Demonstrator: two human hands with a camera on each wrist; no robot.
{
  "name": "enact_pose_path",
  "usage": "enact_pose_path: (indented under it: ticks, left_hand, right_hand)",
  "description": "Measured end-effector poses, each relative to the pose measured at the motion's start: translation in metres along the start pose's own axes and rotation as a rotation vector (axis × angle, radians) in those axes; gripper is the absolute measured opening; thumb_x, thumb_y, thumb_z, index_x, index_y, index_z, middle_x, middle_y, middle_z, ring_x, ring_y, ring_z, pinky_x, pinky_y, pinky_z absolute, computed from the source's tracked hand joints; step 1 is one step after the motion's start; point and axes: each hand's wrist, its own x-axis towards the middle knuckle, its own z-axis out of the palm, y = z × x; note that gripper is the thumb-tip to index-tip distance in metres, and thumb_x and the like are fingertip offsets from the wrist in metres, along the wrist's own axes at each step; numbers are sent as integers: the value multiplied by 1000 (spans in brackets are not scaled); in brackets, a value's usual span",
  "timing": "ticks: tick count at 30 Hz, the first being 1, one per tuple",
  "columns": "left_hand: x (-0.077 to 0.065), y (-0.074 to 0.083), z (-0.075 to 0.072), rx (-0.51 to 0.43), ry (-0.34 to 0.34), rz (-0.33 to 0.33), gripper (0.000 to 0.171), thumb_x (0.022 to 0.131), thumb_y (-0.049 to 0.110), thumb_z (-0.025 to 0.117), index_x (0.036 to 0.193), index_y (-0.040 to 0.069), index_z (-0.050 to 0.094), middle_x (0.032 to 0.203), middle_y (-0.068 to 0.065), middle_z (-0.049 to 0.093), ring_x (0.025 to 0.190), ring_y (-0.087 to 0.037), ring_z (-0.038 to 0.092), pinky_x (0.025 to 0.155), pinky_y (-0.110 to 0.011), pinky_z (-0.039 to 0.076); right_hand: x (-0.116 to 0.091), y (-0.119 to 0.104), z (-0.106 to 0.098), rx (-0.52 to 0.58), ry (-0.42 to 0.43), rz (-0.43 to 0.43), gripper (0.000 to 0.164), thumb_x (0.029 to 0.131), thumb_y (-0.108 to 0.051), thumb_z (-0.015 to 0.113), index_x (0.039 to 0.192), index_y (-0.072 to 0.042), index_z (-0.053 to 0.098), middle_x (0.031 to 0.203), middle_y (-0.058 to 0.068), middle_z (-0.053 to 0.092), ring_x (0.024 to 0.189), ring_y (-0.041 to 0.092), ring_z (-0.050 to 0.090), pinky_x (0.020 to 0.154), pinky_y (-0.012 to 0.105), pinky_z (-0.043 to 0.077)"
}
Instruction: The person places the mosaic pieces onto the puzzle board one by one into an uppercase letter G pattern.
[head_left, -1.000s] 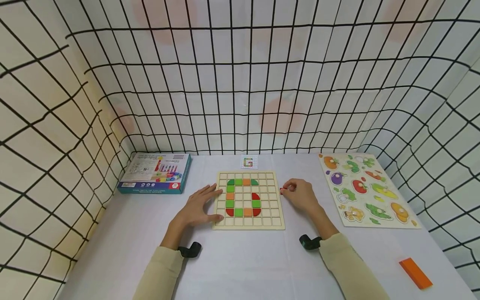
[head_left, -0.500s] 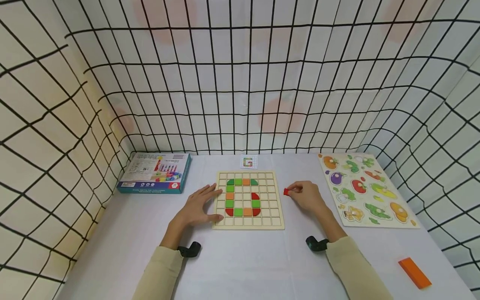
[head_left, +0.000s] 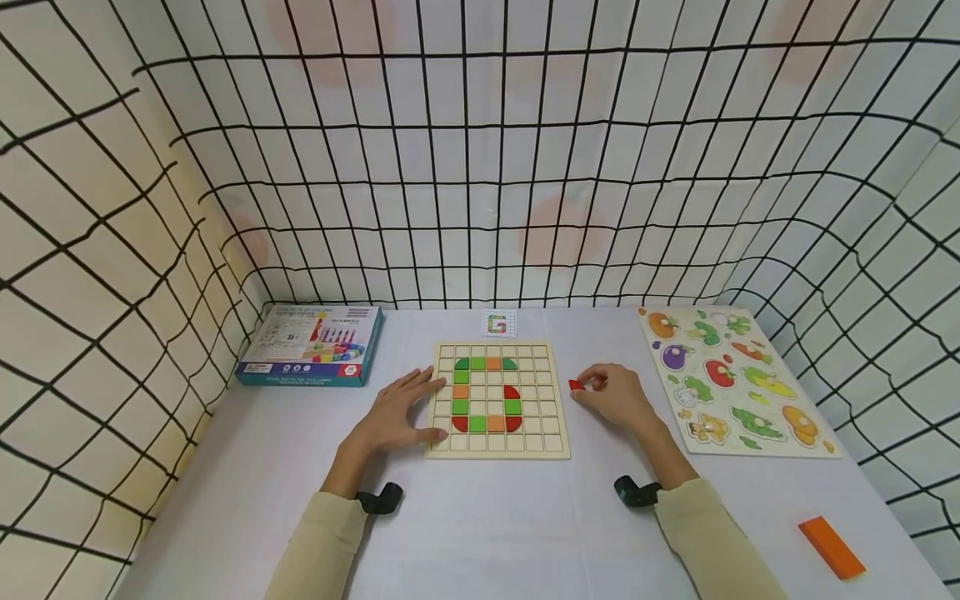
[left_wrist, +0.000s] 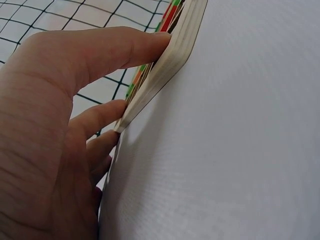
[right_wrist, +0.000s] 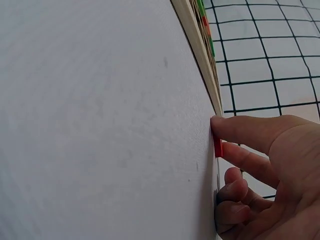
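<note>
A square wooden grid board point(head_left: 540, 446) lies on the white table, with green, orange and red tiles set in its cells in a G-like shape. My left hand point(head_left: 393, 417) rests with spread fingers on its left edge. The thumb point(left_wrist: 135, 47) lies on the board's rim in the left wrist view. Off the board's right side, my right hand point(head_left: 615, 397) pinches a small red tile point(head_left: 576, 385) between thumb and fingers. In the right wrist view this red tile point(right_wrist: 217, 142) is seen edge-on, close over the table, with the other fingers curled behind it.
A small card point(head_left: 498, 323) with a coloured G pattern lies behind the board. A boxed toy set point(head_left: 311, 346) is at the back left. To the right lie a vegetable puzzle board point(head_left: 735, 383) and an orange strip point(head_left: 832, 547). Black netting point(head_left: 480, 167) surrounds the table.
My right hand has drawn back a little to the right, away from the board, with the red tile, which now shows at a different angle. The left hand has stayed still.
</note>
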Motion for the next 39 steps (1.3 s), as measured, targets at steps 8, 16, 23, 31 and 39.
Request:
enact_pose_path:
  ticks: [8, 16, 23, 31, 39]
  left_hand:
    - [1, -1, 2, -3, 16, 9, 90, 77, 58, 73, 157, 28, 45, 172, 0, 26, 160, -32, 19, 125, -67, 16]
    - [0, -3, 2, -5, 15, 11, 89, 78, 59, 73, 157, 28, 45, 172, 0, 25, 160, -32, 18, 125, -67, 16]
    - [0, -4, 5, -5, 17, -4, 90, 77, 59, 73, 157, 29, 45, 172, 2, 25, 160, -30, 17, 126, -65, 15]
    - [1, -6, 5, -8, 21, -5, 89, 78, 59, 73, 157, 29, 45, 172, 3, 25, 161, -29, 17, 127, -63, 14]
    - [2, -5, 5, 4, 21, 7, 89, 78, 58, 73, 157, 29, 45, 172, 2, 25, 161, -30, 17, 126, -64, 15]
  right_hand:
    - [0, -1, 0, -17, 19, -4, 31, 89, -20, 76, 116, -6, 73, 86, 7, 57, 85, 23, 51, 73, 34, 38]
    - [1, -2, 0, -38, 32, 0, 27, 89, -19, 76, 111, -4, 73, 83, 6, 55, 84, 23, 50, 71, 34, 36]
    - [0, -8, 3, 13, 39, -25, 29, 90, -17, 74, 115, -1, 73, 85, 7, 58, 84, 22, 52, 72, 32, 39]
    - [-2, -27, 13, 41, 22, -65, 28, 90, -19, 73, 115, -6, 76, 93, 8, 61, 84, 22, 52, 68, 29, 42]
    - [0, -51, 25, 60, -15, -96, 25, 91, -20, 75, 114, -9, 76, 92, 6, 59, 78, 19, 52, 63, 28, 43]
